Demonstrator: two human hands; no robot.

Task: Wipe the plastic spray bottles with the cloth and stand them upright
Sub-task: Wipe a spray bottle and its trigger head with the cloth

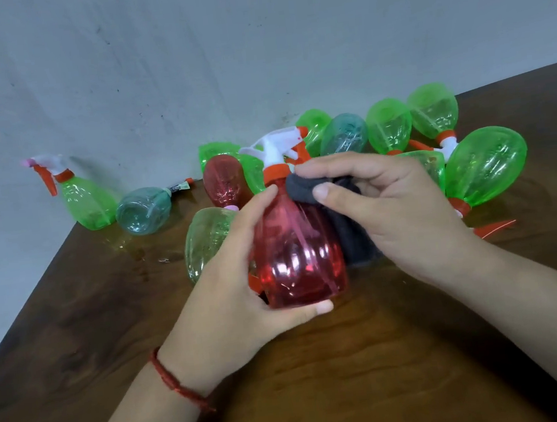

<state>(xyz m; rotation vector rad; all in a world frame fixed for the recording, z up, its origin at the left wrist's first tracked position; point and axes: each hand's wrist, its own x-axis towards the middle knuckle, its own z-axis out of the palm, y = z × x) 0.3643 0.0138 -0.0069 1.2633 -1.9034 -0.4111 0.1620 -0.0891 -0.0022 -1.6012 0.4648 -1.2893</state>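
Curling round the red spray bottle, the fingers of the left hand wrap its far left side. The forefinger reaches up to the shoulder and the thumb lies along the lower edge of the base. The right hand pinches a dark grey cloth: its thumb presses a fold against the bottle's right shoulder, just under the orange collar. Its other fingers bend over the top of the cloth, and the rest hangs down the bottle's right side.

The bottle's long axis runs nearly upright, leaning slightly left at the top, with the base low and nearest the camera. Its white spray head is on top, the nozzle pointing right and away. Whether the base touches the wooden table cannot be told.

A red thread bracelet circles the left wrist. Behind the hands lies a heap of bottles on their sides, mostly green. To the far left, near the wall, one green bottle stands upright. A teal bottle lies just beside it, base toward the camera.
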